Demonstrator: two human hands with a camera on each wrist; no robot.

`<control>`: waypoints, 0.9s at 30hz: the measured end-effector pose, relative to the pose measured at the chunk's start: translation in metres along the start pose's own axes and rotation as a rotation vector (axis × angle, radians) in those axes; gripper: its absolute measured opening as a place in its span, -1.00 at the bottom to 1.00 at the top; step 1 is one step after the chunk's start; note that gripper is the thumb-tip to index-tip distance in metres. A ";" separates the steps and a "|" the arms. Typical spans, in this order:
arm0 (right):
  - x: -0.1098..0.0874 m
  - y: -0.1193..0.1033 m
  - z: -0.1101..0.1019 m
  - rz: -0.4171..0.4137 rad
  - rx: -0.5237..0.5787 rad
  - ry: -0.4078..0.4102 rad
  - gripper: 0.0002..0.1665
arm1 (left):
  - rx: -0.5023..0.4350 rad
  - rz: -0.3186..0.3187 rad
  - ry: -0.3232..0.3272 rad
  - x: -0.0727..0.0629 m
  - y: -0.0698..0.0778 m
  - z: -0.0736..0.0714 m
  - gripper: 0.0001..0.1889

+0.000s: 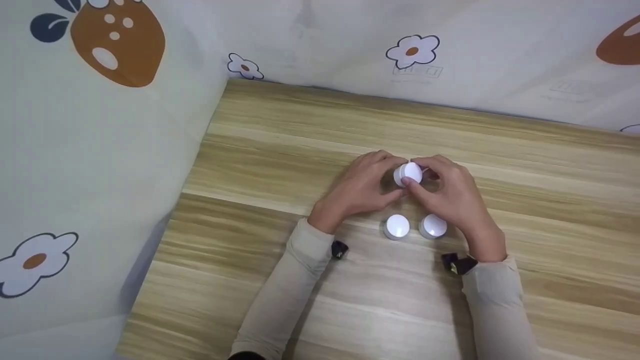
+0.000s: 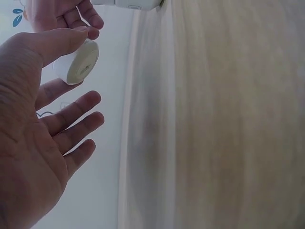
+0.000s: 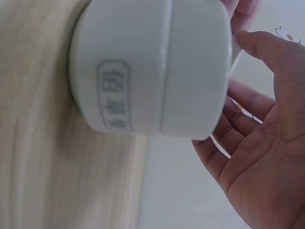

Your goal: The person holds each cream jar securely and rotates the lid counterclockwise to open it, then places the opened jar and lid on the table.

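Observation:
A small white round jar [image 1: 407, 174] is held above the table between both hands, its lid tilted up toward the head camera. My left hand [image 1: 367, 182] pinches its lower part between thumb and index finger; the other three fingers are spread apart in the left wrist view. My right hand [image 1: 450, 187] grips the lid from the right, its thumb lying across the near side. The underside of the held jar [image 2: 85, 64] shows in the left wrist view. Two matching lidded jars, a left one [image 1: 397, 226] and a right one [image 1: 433, 226], stand upright just below the hands.
The wood-grain table [image 1: 260, 165] meets a patterned wall cloth [image 1: 330, 45] at the back and left. In the right wrist view a standing jar [image 3: 143, 67] with grey printed characters fills the foreground. Small black devices sit at both wrists.

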State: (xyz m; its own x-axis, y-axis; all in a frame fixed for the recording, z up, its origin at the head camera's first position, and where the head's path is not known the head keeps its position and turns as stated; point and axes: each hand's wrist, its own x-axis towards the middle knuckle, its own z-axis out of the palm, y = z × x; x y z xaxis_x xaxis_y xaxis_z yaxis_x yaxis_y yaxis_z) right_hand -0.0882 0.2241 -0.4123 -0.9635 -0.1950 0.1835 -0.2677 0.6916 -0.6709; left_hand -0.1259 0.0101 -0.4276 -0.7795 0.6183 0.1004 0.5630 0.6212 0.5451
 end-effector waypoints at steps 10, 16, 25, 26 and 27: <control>0.001 0.001 0.002 -0.021 0.022 0.017 -0.62 | -0.010 -0.006 0.019 0.001 -0.002 0.001 -0.44; 0.001 0.002 0.003 -0.021 0.020 0.018 -0.59 | -0.006 -0.006 0.023 0.003 -0.002 0.001 -0.48; 0.000 0.001 -0.007 0.041 -0.020 0.020 -0.48 | -0.023 -0.021 0.025 0.003 -0.001 -0.001 -0.52; 0.000 0.001 -0.007 0.055 -0.034 0.019 -0.48 | -0.026 -0.026 0.026 0.003 -0.002 -0.001 -0.52; 0.000 0.001 -0.007 0.071 -0.046 0.014 -0.47 | -0.027 -0.029 0.028 0.002 -0.002 -0.001 -0.52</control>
State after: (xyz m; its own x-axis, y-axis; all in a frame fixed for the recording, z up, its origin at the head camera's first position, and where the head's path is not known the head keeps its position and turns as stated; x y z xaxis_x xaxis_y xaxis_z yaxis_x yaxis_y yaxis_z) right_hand -0.0886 0.2296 -0.4077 -0.9800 -0.1345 0.1467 -0.1980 0.7347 -0.6489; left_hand -0.1293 0.0097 -0.4276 -0.8030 0.5862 0.1077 0.5328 0.6251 0.5704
